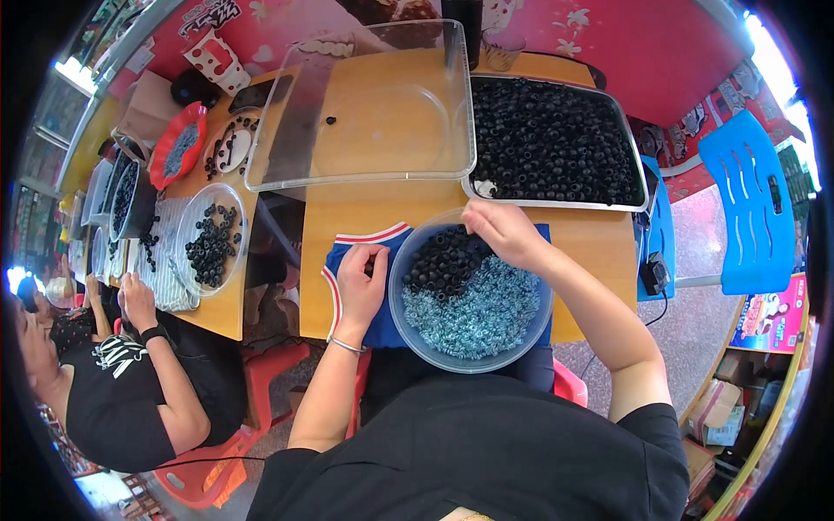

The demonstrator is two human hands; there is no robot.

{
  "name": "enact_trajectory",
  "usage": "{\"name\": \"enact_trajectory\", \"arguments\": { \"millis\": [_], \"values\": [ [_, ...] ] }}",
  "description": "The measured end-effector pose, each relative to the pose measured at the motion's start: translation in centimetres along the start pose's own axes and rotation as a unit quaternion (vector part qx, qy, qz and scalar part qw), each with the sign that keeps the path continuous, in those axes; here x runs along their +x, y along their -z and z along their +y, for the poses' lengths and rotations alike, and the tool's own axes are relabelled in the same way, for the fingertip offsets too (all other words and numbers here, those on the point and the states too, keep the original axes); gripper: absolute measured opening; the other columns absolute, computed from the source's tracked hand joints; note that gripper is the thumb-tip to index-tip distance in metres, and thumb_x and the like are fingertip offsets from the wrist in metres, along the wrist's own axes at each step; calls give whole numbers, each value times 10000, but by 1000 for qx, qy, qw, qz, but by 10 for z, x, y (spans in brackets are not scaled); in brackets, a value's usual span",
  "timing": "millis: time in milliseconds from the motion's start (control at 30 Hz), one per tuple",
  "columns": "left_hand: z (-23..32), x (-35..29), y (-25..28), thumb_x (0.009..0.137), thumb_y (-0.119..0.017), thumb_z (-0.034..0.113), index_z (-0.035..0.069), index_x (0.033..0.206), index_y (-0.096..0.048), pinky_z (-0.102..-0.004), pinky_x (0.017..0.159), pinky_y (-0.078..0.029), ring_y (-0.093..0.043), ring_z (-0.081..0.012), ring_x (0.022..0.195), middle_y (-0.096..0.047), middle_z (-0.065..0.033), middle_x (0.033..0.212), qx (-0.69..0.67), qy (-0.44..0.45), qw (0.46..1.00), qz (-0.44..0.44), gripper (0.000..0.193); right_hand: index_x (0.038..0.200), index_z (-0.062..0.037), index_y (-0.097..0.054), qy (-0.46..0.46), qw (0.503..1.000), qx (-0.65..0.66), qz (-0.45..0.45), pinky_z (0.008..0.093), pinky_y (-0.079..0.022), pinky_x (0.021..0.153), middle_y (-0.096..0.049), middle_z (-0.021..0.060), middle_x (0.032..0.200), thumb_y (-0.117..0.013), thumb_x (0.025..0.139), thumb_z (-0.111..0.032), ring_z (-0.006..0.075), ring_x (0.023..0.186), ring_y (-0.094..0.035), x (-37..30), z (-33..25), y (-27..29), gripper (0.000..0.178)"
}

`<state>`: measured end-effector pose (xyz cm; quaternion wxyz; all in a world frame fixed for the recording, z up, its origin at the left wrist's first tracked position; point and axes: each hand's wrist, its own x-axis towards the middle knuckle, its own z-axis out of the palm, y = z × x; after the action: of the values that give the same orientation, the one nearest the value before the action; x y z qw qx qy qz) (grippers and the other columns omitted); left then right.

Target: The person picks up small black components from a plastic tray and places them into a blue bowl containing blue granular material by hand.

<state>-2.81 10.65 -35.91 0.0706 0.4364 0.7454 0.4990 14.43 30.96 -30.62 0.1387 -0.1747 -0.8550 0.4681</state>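
Note:
A clear round tub sits in front of me at the table edge. Small black ring-like pieces are heaped in its far left part, and small pale blue translucent pieces fill the rest. Left of the tub, my left hand is closed over a blue cloth with red and white trim, a small black piece showing between its thumb and fingers. Over the tub's far rim, my right hand has its fingertips pinched together; what they hold, if anything, is hidden.
Behind the tub stand a clear rectangular box and a white-rimmed tray heaped with black pieces. A blue chair is at the right. On the left, another person works beside a round tray and a red bowl.

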Motion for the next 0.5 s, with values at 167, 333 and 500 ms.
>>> {"name": "enact_trajectory", "arguments": {
  "millis": [167,333,500],
  "values": [
    [0,-2,0,904,-624,67,-20,882,-650,-244,595,-444,-564,-132,653,-617,-73,789,1,1,1000,0,94,855,-63,-615,140,972,-189,-20,395,-469,689,-568,91,773,-565,936,-271,279,757,-578,0,0,-1,229],
    [1,-2,1,871,-645,49,-14,840,-635,-293,593,-465,-579,-220,649,-604,-105,758,-1,1,1000,5,71,850,-74,-655,146,971,-188,-21,411,-484,694,-574,87,758,-655,873,-293,295,793,-597,-6,-14,8,220],
    [0,-2,1,866,-647,47,-12,841,-635,-303,586,-459,-572,-227,644,-603,-105,757,3,1,1000,4,65,901,-38,-662,-3,999,-10,47,323,-470,688,-567,52,769,-647,884,-219,162,771,-584,-6,-4,12,182]
  ]
}}
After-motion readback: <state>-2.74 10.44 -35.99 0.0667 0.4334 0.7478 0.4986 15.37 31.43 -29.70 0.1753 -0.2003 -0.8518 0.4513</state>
